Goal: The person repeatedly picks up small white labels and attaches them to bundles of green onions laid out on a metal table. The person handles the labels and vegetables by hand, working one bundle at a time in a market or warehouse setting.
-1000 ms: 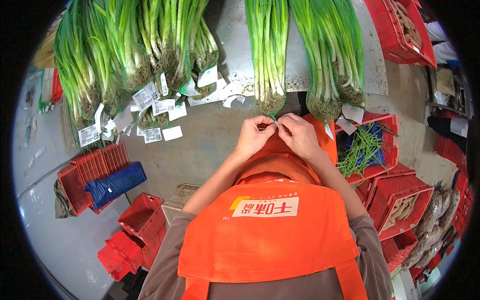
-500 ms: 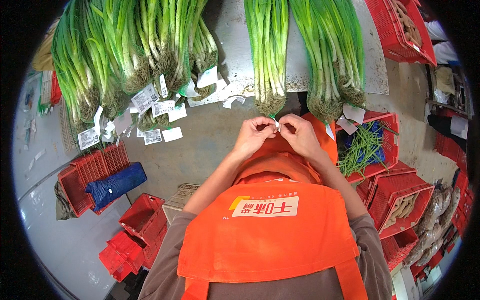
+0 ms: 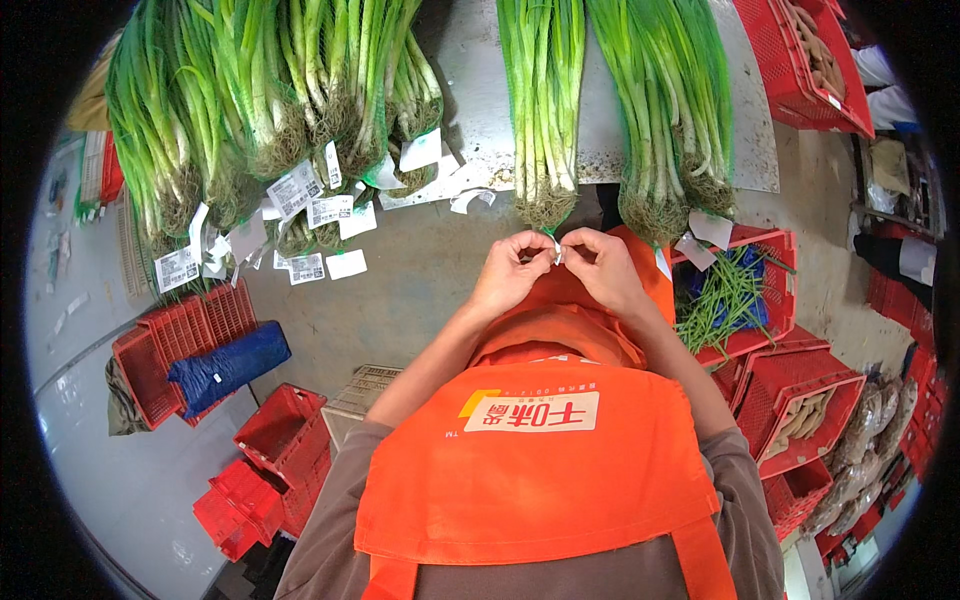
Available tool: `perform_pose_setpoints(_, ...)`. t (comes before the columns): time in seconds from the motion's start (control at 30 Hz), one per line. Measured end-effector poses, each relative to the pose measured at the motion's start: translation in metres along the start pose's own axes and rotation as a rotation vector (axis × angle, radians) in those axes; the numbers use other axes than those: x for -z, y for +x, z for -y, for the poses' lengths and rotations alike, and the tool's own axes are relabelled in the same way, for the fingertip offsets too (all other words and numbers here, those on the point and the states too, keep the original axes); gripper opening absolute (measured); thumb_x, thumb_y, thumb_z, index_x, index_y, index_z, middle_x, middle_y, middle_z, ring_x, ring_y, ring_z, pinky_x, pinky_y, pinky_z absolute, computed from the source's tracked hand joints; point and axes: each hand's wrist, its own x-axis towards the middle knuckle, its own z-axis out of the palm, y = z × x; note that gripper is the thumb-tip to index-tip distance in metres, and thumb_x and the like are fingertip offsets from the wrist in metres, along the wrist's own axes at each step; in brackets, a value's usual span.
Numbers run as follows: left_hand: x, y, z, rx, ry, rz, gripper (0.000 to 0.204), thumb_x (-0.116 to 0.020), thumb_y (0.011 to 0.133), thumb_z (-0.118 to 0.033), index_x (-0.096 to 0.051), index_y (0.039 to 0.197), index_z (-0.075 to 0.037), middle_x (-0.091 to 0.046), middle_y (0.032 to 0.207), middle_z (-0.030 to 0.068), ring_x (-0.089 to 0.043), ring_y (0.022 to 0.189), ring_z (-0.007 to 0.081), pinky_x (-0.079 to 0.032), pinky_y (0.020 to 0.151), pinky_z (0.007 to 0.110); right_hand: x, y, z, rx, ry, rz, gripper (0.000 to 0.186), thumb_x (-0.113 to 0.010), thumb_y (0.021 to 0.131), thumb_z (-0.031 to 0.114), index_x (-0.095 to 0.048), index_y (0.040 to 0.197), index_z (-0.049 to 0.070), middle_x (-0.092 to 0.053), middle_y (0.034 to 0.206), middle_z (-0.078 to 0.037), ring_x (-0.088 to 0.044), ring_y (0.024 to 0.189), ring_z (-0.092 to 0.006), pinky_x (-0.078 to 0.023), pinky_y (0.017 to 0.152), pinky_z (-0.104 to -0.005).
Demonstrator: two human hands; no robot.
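A bundle of green onions (image 3: 545,120) in green netting lies on a metal table (image 3: 470,110), its roots hanging over the near edge. My left hand (image 3: 512,274) and my right hand (image 3: 606,272) meet just below the roots. Both pinch a small white label (image 3: 557,252) at the gathered tail of the net, fingertips nearly touching. Right of it lie more netted green onions (image 3: 650,130), with white tags (image 3: 710,229) hanging near my right hand. A pile of netted green onions (image 3: 270,100) with several printed labels (image 3: 295,190) covers the table's left part.
Beside my right forearm stands a red crate (image 3: 785,290) of loose green stalks. Farther right are stacked red crates (image 3: 815,390), one with brownish produce. More red crates (image 3: 285,430) and a rolled blue sheet (image 3: 230,367) are at left. Another red crate (image 3: 800,70) stands far right.
My hands stay together on the label, with only slight finger movement. The onions and crates shift slightly in the picture as the view moves.
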Motion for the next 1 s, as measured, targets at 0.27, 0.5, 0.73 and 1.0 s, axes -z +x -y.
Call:
perform_pose_setpoints(0.27,-0.001,-0.001,-0.001,-0.007,0.008,0.02,0.005,-0.053,0.087,-0.002,-0.057,0.088,0.0,-0.058,0.078,-0.0002,-0.051,0.071,0.006,-0.043,0.066,0.021,0.003,0.001,0.0,0.001,-0.041,0.012,0.011,-0.056,0.079,0.006,-0.059,0.084,-0.003,-0.06,0.071,-0.007,-0.053,0.062,-0.0096,-0.043,0.057,-0.025)
perform_pose_setpoints(0.5,-0.002,-0.004,-0.002,-0.047,-0.055,-0.02,0.004,-0.054,0.086,-0.001,-0.057,0.089,0.0,-0.057,0.082,0.0005,-0.053,0.076,0.0075,-0.044,0.071,0.022,0.001,0.001,0.005,-0.148,0.202,0.023,0.012,-0.053,0.084,0.006,-0.058,0.086,-0.005,-0.061,0.075,-0.006,-0.056,0.066,-0.0105,-0.048,0.061,-0.0238)
perform_pose_setpoints(0.73,0.002,-0.012,-0.014,-0.278,0.241,-0.003,0.016,-0.058,0.081,0.005,-0.06,0.096,0.0,-0.055,0.098,0.0049,-0.056,0.088,0.0126,-0.046,0.078,0.024,0.004,0.0,0.013,-0.329,0.564,0.006,0.014,-0.053,0.086,0.005,-0.056,0.094,-0.005,-0.06,0.085,-0.007,-0.06,0.072,-0.0113,-0.053,0.067,-0.0252)
perform_pose_setpoints(1.0,0.0,-0.012,-0.013,-0.251,0.189,-0.025,0.017,-0.057,0.081,0.005,-0.061,0.096,0.001,-0.056,0.097,0.0067,-0.056,0.087,0.0143,-0.046,0.077,0.025,0.004,-0.012,0.007,-0.301,0.517,0.166,0.018,-0.059,0.081,0.002,-0.059,0.098,-0.004,-0.063,0.088,-0.007,-0.062,0.077,-0.013,-0.052,0.068,-0.025)
